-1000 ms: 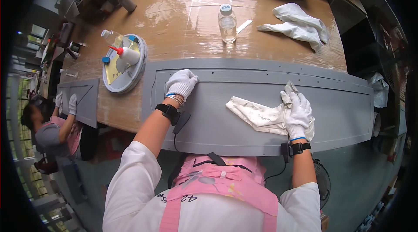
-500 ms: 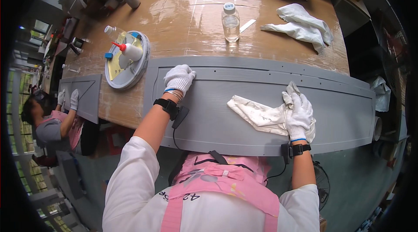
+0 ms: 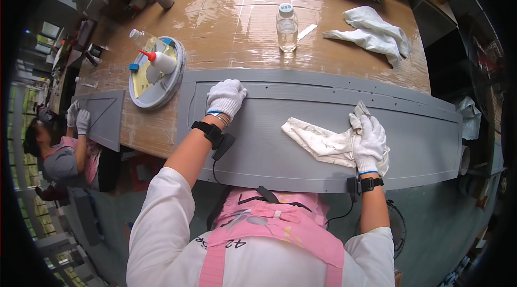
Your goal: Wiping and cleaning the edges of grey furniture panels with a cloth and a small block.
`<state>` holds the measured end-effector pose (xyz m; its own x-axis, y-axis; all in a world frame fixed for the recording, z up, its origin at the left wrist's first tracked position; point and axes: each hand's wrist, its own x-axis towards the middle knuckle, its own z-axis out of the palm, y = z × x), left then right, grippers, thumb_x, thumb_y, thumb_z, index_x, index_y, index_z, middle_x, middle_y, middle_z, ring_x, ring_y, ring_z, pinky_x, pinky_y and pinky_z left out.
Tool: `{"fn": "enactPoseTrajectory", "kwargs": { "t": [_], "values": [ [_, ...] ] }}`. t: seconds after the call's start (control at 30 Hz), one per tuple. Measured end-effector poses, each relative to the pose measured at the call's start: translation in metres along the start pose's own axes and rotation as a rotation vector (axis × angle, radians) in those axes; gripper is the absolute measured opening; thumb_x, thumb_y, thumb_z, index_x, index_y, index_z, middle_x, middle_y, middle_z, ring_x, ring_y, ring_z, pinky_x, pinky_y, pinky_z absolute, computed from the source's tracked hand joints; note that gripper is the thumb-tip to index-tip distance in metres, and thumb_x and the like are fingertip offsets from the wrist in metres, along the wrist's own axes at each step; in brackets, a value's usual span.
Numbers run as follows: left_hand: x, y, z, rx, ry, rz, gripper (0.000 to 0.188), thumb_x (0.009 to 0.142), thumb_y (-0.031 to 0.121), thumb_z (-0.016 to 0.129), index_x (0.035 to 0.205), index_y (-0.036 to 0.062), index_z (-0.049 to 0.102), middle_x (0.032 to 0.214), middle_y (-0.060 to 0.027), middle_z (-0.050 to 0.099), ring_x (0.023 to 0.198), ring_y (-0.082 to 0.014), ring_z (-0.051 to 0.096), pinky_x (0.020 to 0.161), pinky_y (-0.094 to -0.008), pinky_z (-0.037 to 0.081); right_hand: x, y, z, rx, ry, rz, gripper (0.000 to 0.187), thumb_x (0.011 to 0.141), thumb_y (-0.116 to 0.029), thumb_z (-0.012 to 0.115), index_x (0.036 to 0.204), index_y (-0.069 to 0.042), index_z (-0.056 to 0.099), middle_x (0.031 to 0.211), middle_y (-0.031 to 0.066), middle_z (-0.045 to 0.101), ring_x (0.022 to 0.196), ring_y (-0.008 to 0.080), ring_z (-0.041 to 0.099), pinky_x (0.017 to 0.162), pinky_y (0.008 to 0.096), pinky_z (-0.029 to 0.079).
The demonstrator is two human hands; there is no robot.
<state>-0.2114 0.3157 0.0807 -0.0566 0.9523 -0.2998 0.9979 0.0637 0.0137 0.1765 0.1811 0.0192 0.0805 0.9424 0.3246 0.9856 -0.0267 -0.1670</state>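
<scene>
Long grey plastic panel point(image 3: 323, 141) across brown bench point(image 3: 237, 28), pinned steady under flat, empty white-gloved left hand point(image 3: 226, 97), right hand point(image 3: 369, 137) fingers bunched around crumpled white cloth point(image 3: 318, 141), pressed for wiping.

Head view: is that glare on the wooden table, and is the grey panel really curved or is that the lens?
Head view: yes, bright glare streaks the glossy table around the clear bottle; the grey panel bows because straight edges bend toward the fisheye rim; both gloved hands, left hand and right hand on the cloth, look sharp; the corners are black.
</scene>
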Motion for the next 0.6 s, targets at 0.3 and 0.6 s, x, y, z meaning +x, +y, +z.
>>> {"fn": "enactPoseTrajectory", "kwargs": {
  "t": [0.3,0.6],
  "values": [
    [0.007,-0.002,0.006,0.02,-0.034,0.018,0.03,0.093,0.04,0.061,0.104,0.0146,0.073,0.108,-0.0089,0.072,0.105,-0.0308,0.067,0.086,-0.0462,0.055,0.001,-0.001,-0.001,0.016,-0.008,-0.001,0.051,0.075,-0.013,0.064,0.127,-0.016,0.061,0.125,0.014,0.056,0.116,0.0364,0.054,0.101,0.0488,0.043],
    [0.005,-0.007,0.01,0.115,0.106,0.132,0.032,0.094,0.04,0.058,0.096,0.011,0.072,0.102,-0.009,0.071,0.099,-0.0278,0.068,0.083,-0.0419,0.055,0.0,0.001,0.001,0.008,-0.003,0.002,0.051,0.075,-0.013,0.064,0.126,-0.016,0.061,0.125,0.0139,0.057,0.116,0.0362,0.054,0.101,0.0488,0.043]
  ]
}}
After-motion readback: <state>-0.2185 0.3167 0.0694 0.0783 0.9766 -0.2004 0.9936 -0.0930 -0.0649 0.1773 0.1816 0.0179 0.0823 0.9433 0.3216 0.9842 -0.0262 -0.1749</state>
